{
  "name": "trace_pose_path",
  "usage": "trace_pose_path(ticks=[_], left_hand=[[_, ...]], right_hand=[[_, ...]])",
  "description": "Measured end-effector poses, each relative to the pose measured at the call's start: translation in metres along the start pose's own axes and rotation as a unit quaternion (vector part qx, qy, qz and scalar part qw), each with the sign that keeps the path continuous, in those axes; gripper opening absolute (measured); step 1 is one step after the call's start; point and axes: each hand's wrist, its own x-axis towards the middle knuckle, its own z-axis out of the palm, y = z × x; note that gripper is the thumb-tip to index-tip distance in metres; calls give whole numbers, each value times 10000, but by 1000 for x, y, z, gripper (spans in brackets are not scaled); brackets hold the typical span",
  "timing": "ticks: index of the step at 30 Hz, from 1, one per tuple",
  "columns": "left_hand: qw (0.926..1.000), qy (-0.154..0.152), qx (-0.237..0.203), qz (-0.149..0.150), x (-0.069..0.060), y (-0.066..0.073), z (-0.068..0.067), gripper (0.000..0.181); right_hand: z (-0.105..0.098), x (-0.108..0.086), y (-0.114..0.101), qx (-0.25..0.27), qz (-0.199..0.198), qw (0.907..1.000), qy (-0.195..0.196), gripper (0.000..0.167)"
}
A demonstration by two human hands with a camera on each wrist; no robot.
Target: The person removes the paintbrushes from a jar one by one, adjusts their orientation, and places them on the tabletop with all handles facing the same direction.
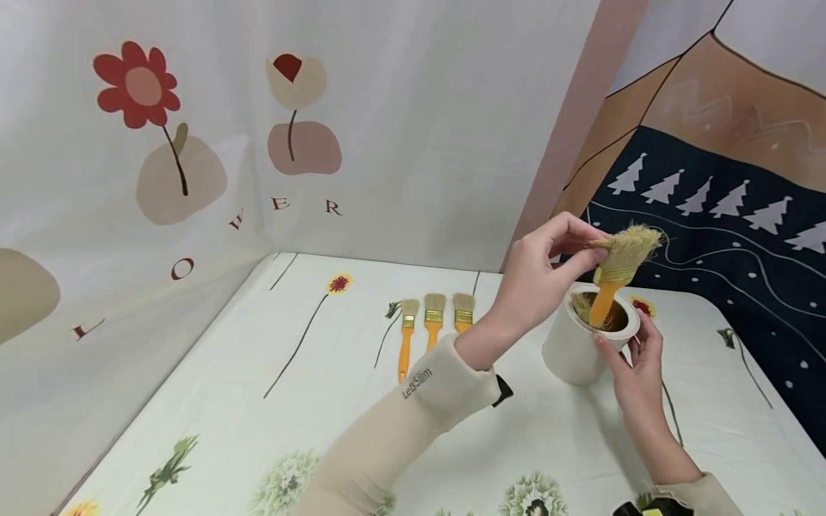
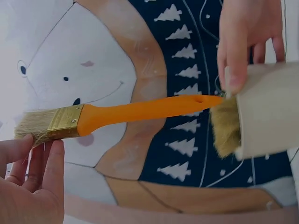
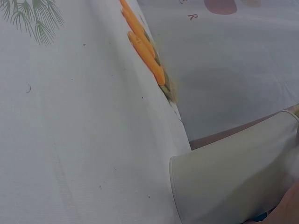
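Observation:
My left hand (image 1: pixel 538 269) pinches a paintbrush (image 1: pixel 605 297) by its pale bristle end, the bristles pointing up. Its orange handle slants down into the mouth of a white cylindrical holder (image 1: pixel 571 351). In the left wrist view, the paintbrush (image 2: pixel 140 109) shows a brass-coloured ferrule, and its handle tip is at the holder's (image 2: pixel 271 109) opening. Tan bristly material (image 2: pixel 226 128) shows inside that opening. My right hand (image 1: pixel 639 376) grips the holder's right side, with the thumb near the rim. In the right wrist view, the holder (image 3: pixel 229 172) hides most of that hand.
Three more paintbrushes (image 1: pixel 404 337) lie side by side, bristles away from me, partly behind my left forearm. They stand on a white flower-printed tablecloth (image 1: pixel 335 401). A printed curtain (image 1: pixel 413 143) hangs behind the table, and a dark tree-patterned cloth (image 1: pixel 710 251) at the right.

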Motion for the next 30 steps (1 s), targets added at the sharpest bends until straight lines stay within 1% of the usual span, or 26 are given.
trace_pose_path(ticks=[4, 7, 12, 15, 19, 24, 30], left_hand=[[9999, 10, -148, -49, -2, 4, -14, 12], [9995, 78, -251, -196, -3, 4, -27, 11], [9987, 279, -218, -357, -5, -6, -53, 11], [9977, 414, -334, -413, -7, -14, -69, 11], [9953, 537, -451, -672, -11, -20, -89, 10], [9930, 634, -211, -969, -17, -30, -110, 11], [9890, 718, 35, -1290, -25, -43, -129, 12]], right_hand=[[1, 1, 0, 70, 18, 10000, 42, 79], [1, 1, 0, 109, 16, 9999, 36, 79], [1, 3, 1, 134, 26, 9999, -2, 80], [0, 3, 2, 126, 4, 9999, -28, 81], [0, 1, 1, 96, -18, 9999, -23, 80], [0, 1, 0, 104, -35, 9999, 22, 79], [-1, 1, 2, 157, -56, 9999, -17, 79]])
